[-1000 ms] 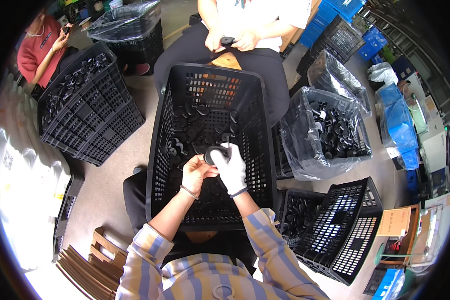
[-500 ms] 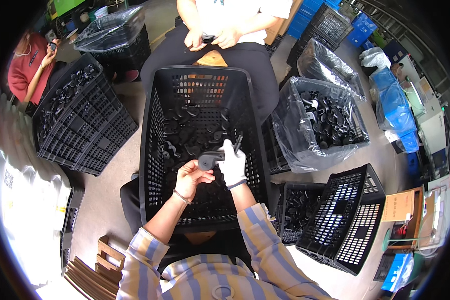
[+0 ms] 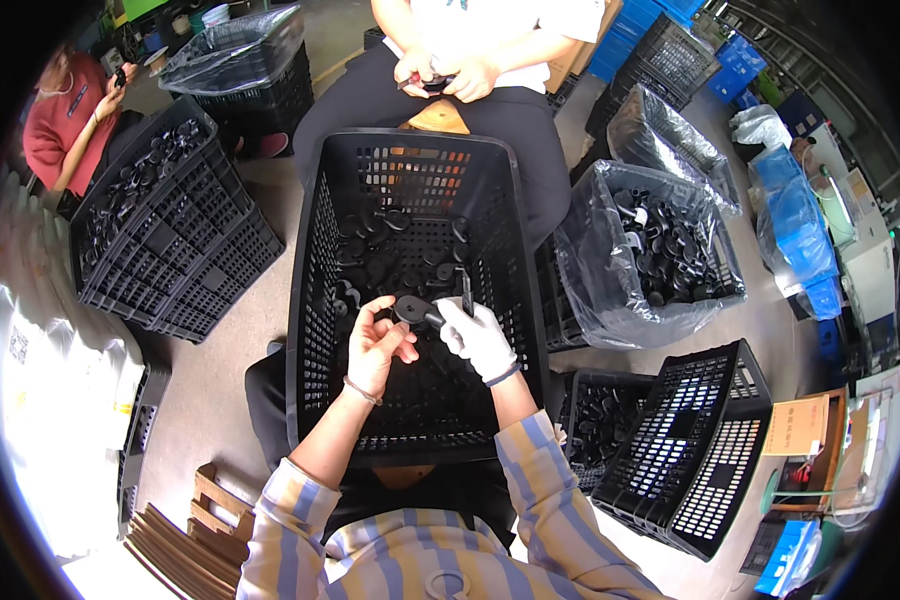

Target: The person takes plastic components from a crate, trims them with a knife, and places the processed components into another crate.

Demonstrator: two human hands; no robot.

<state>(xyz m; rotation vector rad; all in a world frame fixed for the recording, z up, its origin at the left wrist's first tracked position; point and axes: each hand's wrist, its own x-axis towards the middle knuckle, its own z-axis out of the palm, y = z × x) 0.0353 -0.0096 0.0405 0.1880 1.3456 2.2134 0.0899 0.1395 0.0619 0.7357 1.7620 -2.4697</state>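
Over a large black crate [image 3: 308, 260], a black plastic part [image 3: 410, 309] with a round, disc-like head and a short stem is held between my hands. My left hand [image 3: 378, 352] is bare and has its thumb and index finger at the disc's left edge. My right hand [image 3: 478, 342], in a white glove, closes around the stem side. A thin dark tool [image 3: 467, 288] sticks up from the gloved fingers; its kind is not clear. Many similar black parts [image 3: 375, 232] lie loose in the crate below.
Across the crate sits a person in white whose hands [image 3: 440, 80] hold a dark piece. A person in red sits at far left beside stacked crates [image 3: 185, 250] of parts. At right stand a plastic-lined crate [image 3: 660, 310] of parts and a tilted black crate [image 3: 670, 440].
The part now lies with its disc face more toward me. My left fingers have opened slightly around its edge. The gloved hand has tilted and moved slightly right and down.
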